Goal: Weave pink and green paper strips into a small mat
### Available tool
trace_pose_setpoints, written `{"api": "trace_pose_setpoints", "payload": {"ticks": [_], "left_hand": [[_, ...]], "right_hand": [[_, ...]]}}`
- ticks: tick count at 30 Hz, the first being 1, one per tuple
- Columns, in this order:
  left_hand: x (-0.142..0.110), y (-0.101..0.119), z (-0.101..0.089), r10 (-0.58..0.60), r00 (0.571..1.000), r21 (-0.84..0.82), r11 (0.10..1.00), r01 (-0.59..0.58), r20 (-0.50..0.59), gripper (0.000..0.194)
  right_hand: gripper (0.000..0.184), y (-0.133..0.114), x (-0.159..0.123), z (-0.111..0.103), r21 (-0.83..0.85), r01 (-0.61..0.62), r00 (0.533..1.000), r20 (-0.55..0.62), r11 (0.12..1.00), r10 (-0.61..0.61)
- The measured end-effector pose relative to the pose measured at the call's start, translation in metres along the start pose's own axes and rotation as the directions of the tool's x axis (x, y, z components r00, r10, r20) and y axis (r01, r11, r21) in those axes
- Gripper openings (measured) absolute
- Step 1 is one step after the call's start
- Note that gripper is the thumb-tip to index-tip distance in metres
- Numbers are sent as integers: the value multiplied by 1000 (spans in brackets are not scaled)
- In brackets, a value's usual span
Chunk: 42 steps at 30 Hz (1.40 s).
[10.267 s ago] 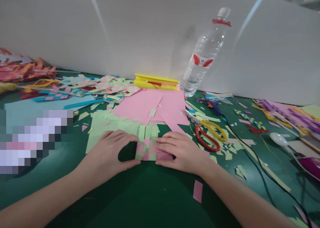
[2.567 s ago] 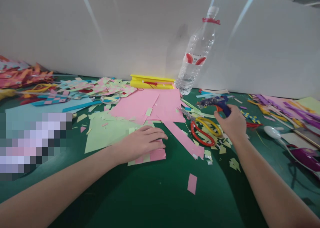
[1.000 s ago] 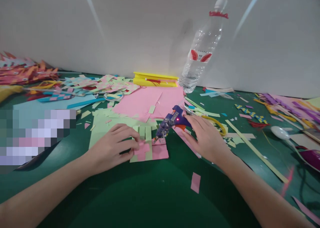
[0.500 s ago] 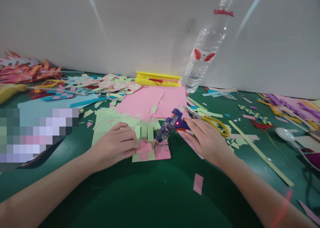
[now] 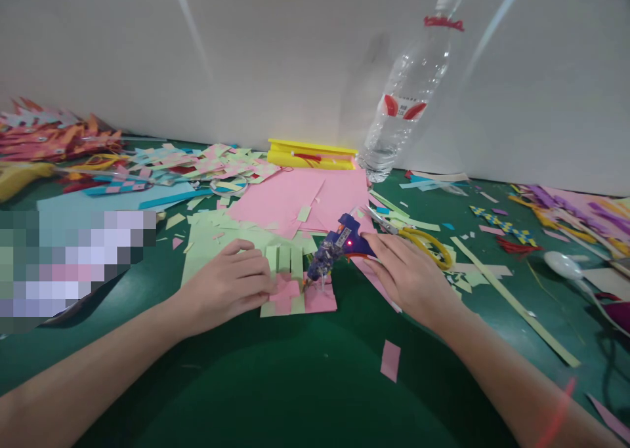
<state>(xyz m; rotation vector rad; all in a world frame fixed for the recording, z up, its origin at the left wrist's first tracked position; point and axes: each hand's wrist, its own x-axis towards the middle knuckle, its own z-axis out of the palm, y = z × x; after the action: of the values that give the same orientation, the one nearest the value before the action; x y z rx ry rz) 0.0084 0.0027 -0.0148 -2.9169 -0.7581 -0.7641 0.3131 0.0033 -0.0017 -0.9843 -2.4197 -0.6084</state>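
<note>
A small woven piece of green and pink paper strips (image 5: 283, 304) lies flat on the table in front of me. My left hand (image 5: 229, 287) rests on its left part, fingers curled and tips pressed together on a pink strip. In my right hand (image 5: 411, 271) is a blue hot glue gun (image 5: 344, 235) with an orange trigger and a lit red light. Its nozzle, crusted with clear glue, points down at the strips, at the edge between a green strip and the pink ones. The right hand's fingers wrap round the handle and partly hide it.
Scissors (image 5: 426, 246) with a yellow handle lie just behind my right hand. Farther back are pink paper sheets (image 5: 300, 195), a yellow folded holder (image 5: 315, 155) and a tilted plastic bottle (image 5: 406, 100) against the wall. Paper scraps (image 5: 462, 277) and a white spoon (image 5: 561, 264) are at right.
Both hands were on the woven paper at first. My right hand then took up the glue gun from the right and brought its nozzle to the strips. Over the last half second little moves.
</note>
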Motion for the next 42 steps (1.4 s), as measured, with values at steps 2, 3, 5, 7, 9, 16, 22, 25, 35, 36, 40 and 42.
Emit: {"api": "trace_pose_setpoints", "payload": {"ticks": [2,3,5,7,9,16,22,25,35,36,40,42], "left_hand": [[-1,-1,0,5,1000,4,1000,-5,4,26],[-1,-1,1,8,1000,8,1000,-8,3,26],[-1,-1,1,14,1000,20,1000,-14,9,25],[-1,-1,1,22,1000,35,999,-22,14,25],[0,-1,0,30,999,39,999,-30,12,26],[0,-2,0,38,999,33,999,-38,7,28],[0,0,0,38,999,22,999,-38,16,24],[0,0,0,37,999,0,999,-37,3,23],[-1,0,1,17,1000,2,1000,-17,26,24],[-1,0,1,15,1000,1,1000,-15,28,24],[-1,0,0,17,999,-1,1000,-17,31,25],[-1,0,0,21,999,5,1000,-21,26,25]], "right_hand": [[32,0,1,-1,-6,8,1000,3,1000,-8],[32,1,1,-1,-9,11,1000,5,1000,-11],[31,1,1,-2,-16,19,1000,5,1000,-19],[31,2,1,-3,-27,29,1000,0,999,-29],[31,2,0,-4,-37,38,999,-3,999,-38],[29,3,2,-7,-51,37,999,1,998,-37],[37,4,0,-6,-38,15,999,-44,999,-16],[39,5,-1,-6,-37,25,998,-62,999,-27],[39,2,-1,-5,-43,21,995,-100,999,-26],[39,2,-1,-5,-38,21,995,-100,999,-25],[39,0,-2,-5,-25,20,995,-97,999,-22],[40,1,-3,-5,-28,17,995,-98,999,-20]]}}
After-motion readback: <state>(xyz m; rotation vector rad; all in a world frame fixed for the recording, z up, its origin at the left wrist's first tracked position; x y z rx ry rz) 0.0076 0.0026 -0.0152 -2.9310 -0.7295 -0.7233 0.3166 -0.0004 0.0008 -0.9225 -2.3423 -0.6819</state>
